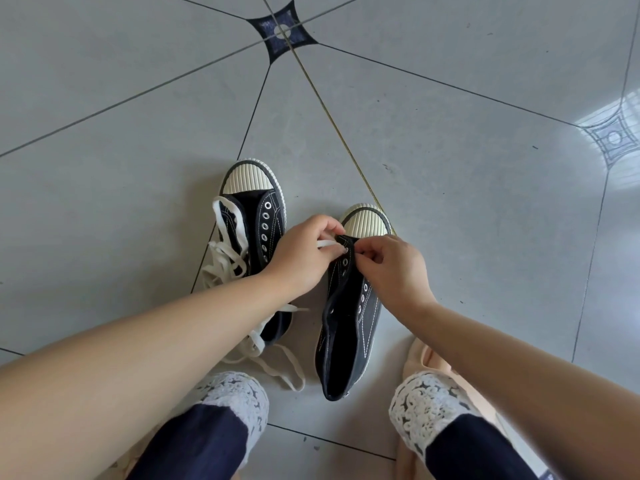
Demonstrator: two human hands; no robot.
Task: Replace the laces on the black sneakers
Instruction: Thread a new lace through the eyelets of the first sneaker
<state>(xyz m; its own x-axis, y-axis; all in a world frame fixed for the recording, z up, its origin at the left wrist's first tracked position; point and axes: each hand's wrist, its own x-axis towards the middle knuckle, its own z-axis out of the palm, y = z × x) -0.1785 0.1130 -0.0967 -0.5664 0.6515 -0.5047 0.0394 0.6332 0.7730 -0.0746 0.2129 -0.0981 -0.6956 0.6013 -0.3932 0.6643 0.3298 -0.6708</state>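
Two black canvas sneakers with cream ribbed toe caps stand on the tiled floor. The left sneaker (258, 220) has bare eyelets, and a loose cream lace (227, 258) lies over its side and trails toward my knees. The right sneaker (349, 327) sits closer to me. My left hand (304, 254) pinches a white lace end (325, 243) at the front eyelets of the right sneaker. My right hand (391, 268) pinches the sneaker's front eyelet flap from the other side. The fingertips of both hands almost meet there.
Grey floor tiles with dark joints and a dark star inlay (282, 31) stretch ahead. My knees, in dark trousers with white lace cuffs (239, 396), frame the bottom. A peach cloth (429, 362) lies under my right leg.
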